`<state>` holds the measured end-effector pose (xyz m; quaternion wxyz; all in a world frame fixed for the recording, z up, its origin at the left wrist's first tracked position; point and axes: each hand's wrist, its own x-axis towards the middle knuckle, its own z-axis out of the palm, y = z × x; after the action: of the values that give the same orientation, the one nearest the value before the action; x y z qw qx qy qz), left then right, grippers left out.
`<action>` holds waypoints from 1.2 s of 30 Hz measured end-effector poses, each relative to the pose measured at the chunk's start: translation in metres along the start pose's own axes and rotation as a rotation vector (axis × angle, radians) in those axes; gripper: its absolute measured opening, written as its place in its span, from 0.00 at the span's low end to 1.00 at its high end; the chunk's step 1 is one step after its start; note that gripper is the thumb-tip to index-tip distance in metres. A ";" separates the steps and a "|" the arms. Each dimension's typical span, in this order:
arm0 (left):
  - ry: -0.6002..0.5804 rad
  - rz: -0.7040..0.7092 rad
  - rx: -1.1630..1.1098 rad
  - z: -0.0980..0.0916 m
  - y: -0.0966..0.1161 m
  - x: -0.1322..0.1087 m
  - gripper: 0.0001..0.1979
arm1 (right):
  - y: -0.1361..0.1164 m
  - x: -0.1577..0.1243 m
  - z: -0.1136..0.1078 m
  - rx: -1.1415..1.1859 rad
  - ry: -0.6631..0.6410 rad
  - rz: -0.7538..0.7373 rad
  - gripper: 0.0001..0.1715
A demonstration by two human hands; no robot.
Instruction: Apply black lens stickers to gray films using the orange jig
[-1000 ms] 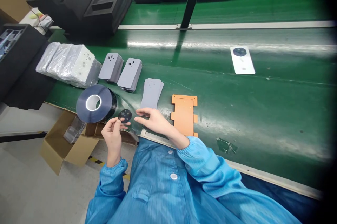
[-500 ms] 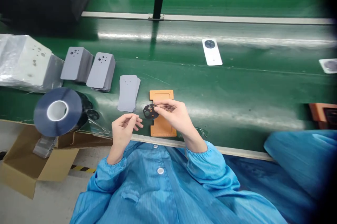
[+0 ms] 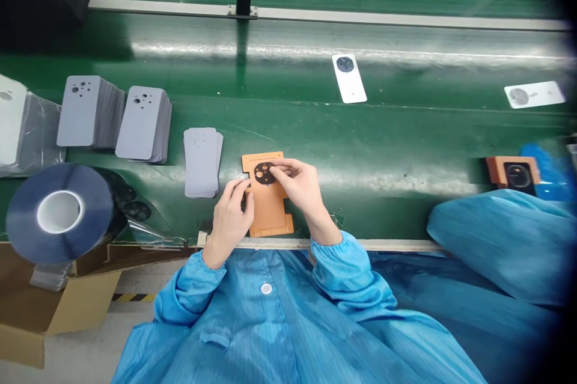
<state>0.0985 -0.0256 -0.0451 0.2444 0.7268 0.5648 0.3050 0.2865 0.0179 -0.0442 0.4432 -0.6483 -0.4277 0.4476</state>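
Note:
An orange jig plate [image 3: 270, 210] lies on the green belt [image 3: 396, 149] near its front edge. My right hand [image 3: 300, 185] pinches a small black round disc with holes [image 3: 264, 172] and holds it over the upper part of the jig. My left hand [image 3: 232, 216] rests at the jig's left edge, fingers curled against it. A short stack of grey plates [image 3: 201, 160] lies just left of the jig.
Two taller stacks of grey plates with holes [image 3: 143, 123] [image 3: 88, 110] stand further left. A big roll of dark film [image 3: 61, 211] sits at the left, more black discs [image 3: 135, 210] beside it. White plates [image 3: 349, 77] [image 3: 534, 94] lie on the belt. A neighbour's blue sleeve [image 3: 500, 240] and another orange jig [image 3: 514, 172] are at the right.
The disc passed from my left hand to my right, which carried it right onto the orange jig. My left hand came to the jig's edge. The view shifted right.

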 end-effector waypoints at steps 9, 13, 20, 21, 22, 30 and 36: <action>-0.104 0.086 0.086 0.004 -0.001 0.005 0.25 | 0.008 0.001 0.002 -0.127 0.026 -0.022 0.16; -0.123 0.081 0.104 0.004 -0.001 0.007 0.25 | 0.007 -0.001 0.002 -0.194 0.027 -0.044 0.15; -0.122 0.077 0.126 0.005 0.000 0.009 0.24 | -0.001 -0.004 0.002 -0.390 0.066 -0.234 0.12; -0.122 0.077 0.134 0.005 0.000 0.009 0.24 | -0.002 -0.004 0.002 -0.401 0.066 -0.246 0.12; -0.122 0.082 0.146 0.005 0.000 0.009 0.25 | -0.002 -0.003 0.002 -0.407 0.063 -0.250 0.12; -0.171 0.267 0.295 -0.002 -0.004 0.018 0.26 | 0.004 -0.001 -0.002 -0.484 -0.018 -0.322 0.14; -0.246 0.370 0.389 -0.011 -0.010 0.024 0.26 | 0.003 0.000 -0.006 -0.635 -0.039 -0.369 0.15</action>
<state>0.0882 0.0005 -0.0408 0.1074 0.8821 0.4366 0.1403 0.2931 0.0164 -0.0456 0.2852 -0.6569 -0.6633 0.2174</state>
